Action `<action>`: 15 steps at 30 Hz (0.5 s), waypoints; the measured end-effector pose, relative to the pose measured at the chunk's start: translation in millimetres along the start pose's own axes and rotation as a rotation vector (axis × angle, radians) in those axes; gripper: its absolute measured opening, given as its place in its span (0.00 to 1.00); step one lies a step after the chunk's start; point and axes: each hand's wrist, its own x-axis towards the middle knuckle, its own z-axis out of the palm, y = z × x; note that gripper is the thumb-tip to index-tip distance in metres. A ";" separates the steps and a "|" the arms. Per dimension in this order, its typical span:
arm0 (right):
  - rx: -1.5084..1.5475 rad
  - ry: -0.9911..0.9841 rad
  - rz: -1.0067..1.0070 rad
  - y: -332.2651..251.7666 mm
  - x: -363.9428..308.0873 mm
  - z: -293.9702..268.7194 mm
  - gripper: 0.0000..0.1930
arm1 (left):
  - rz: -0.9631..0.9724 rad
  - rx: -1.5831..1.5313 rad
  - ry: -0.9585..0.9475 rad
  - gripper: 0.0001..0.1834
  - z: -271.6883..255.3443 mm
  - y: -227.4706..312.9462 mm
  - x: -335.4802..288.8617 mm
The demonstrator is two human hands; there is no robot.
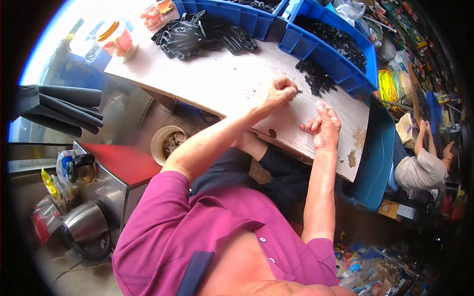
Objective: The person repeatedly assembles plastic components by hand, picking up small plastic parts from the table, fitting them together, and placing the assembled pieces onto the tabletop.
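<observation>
My left hand (281, 93) is above the pale worktop (212, 74), its thumb and fingertips pinched on a small dark piece (298, 91) at the edge of a black heap. Its exact kind is too small to tell. To the right and nearer me, my right hand (327, 127) is raised over the worktop with its fingers curled in and pressed together. Whether anything lies in it is hidden. Beyond both hands, small black plastic parts (318, 79) lie in a loose heap against a blue bin.
Blue bins (316, 54) of black parts line the far edge. Longer black plastic pieces (190, 37) are piled at the far left, beside a jar (115, 39). A teal tub (377, 158) stands right of the table. Another person (422, 170) works farther right.
</observation>
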 end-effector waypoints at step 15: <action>-0.188 -0.148 -0.123 15.5 -9.2 18.6 0.16 | -0.241 -0.460 -0.022 0.05 17.6 5.2 -35.7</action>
